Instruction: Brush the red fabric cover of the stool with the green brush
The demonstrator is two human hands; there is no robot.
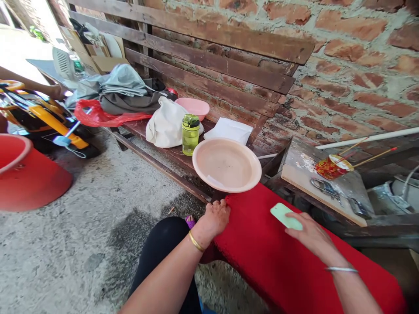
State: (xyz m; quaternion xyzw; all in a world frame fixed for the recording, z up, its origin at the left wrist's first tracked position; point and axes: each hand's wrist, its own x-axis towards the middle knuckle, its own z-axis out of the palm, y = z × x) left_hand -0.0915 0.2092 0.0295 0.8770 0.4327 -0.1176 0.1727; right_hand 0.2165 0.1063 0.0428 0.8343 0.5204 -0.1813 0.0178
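A red cloth [262, 244] lies spread over a long surface in front of me. At its left edge, just below the basin, my left hand [217, 216] is closed with its fingers curled over the cloth. My right hand [306, 231] grips a pale green rounded bar [282, 214], which looks like soap, and rests it on the cloth. Beyond the cloth's far end stands a wide pale pink basin [227, 162] holding what looks like water. The undersides of both hands are hidden.
On the wooden bench are a green bottle [190, 136], a white bag [166, 124], a pink bowl [196, 107] and a white packet [228, 130]. A red bucket [32, 179] stands left. A board [343, 192] at right carries a red-gold tin [331, 168] with sticks.
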